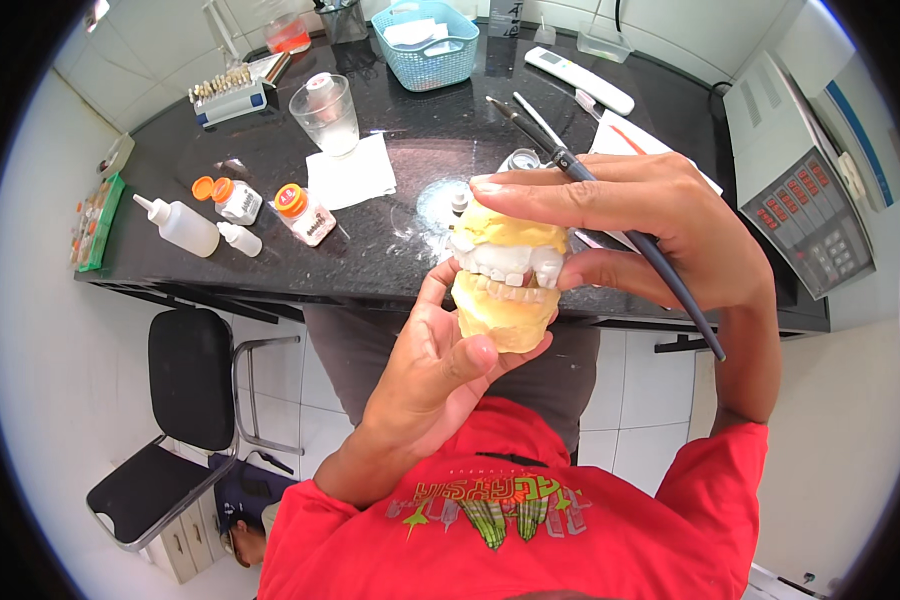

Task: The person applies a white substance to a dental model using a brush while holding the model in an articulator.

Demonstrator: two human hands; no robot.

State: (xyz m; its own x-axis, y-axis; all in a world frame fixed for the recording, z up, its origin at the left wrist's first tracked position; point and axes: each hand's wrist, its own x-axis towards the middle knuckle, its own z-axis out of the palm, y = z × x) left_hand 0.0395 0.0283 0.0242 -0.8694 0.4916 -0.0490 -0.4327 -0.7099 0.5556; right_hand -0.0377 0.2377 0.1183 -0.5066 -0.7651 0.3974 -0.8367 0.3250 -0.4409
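Note:
Above the front edge of the black counter I hold a dental model in two halves. My left hand (pixel 425 365) is closed around the lower yellow plaster jaw (pixel 500 318), thumb along its front. My right hand (pixel 650 225) grips the upper yellow jaw cast (pixel 510 228), fingers over its top and thumb at its side. White teeth (pixel 505 262) line the upper half, meeting or nearly meeting the lower row; whether they touch I cannot tell. A dark slim brush (pixel 635 235) also rests across my right hand, its tip pointing away to the upper left.
On the black counter (pixel 270 260) stand a squeeze bottle (pixel 185 228), orange-capped jars (pixel 305 215), a glass cup (pixel 327 118) on tissue, a blue basket (pixel 425 60) and a tooth shade guide (pixel 228 95). A control unit (pixel 800 190) is at right. A black chair (pixel 190 380) stands lower left.

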